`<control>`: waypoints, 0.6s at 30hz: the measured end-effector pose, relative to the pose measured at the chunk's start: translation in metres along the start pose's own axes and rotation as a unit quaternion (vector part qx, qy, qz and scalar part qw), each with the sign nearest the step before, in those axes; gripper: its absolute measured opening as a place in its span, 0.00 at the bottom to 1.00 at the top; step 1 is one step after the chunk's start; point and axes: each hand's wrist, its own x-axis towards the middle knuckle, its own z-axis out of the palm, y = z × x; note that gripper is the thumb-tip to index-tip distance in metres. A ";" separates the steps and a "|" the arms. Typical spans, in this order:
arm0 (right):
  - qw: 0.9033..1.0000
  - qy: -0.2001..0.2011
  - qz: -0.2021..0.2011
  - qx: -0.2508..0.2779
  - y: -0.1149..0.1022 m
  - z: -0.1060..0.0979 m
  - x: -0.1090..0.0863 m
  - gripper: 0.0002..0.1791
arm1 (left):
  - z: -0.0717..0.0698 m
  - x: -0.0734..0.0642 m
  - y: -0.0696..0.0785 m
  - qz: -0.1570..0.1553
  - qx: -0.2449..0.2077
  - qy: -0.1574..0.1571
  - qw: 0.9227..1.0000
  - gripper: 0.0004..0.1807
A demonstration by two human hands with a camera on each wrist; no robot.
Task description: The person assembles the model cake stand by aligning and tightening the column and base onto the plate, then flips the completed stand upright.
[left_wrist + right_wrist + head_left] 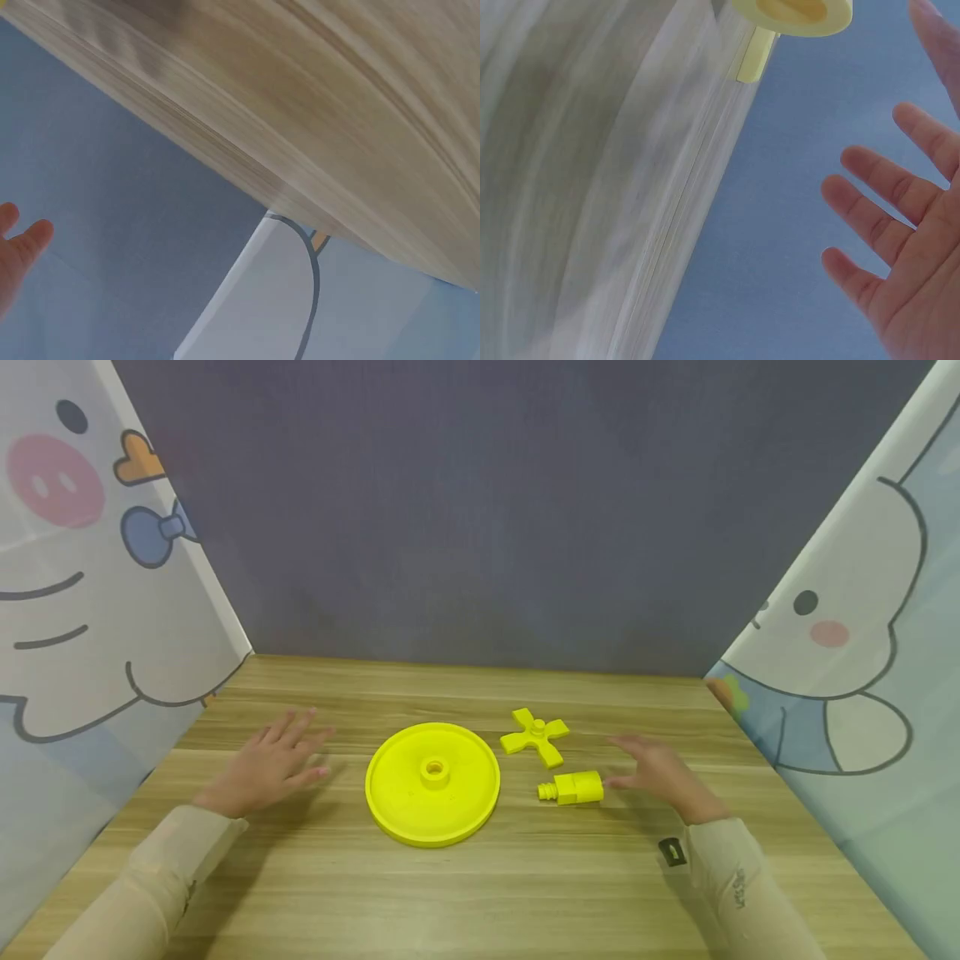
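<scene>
My left hand, fingers spread, hovers over the table left of a round yellow disc with a raised hollow hub. On the right, my right hand has its fingers extended and holds nothing. Closest to it lies a yellow plastic piece with a threaded end pointing left; its hollow other end shows in the right wrist view. Behind that piece is a flat yellow four-armed cross with a small central peg. In the left wrist view only a few fingertips appear.
The pieces lie on a wood-grain table. A dark grey panel stands along its back edge, with cartoon-printed cloths at both sides. A small black item is by the right sleeve.
</scene>
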 end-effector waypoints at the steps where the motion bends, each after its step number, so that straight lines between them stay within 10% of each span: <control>1: 1.000 0.002 -0.005 0.001 -0.001 0.000 0.000 0.38 | 0.001 0.001 0.000 0.004 0.004 0.000 1.000 0.34; 18: 0.997 -0.075 0.018 0.030 -0.015 0.005 0.002 0.35 | 0.017 0.005 0.010 0.074 0.046 -0.010 0.996 0.33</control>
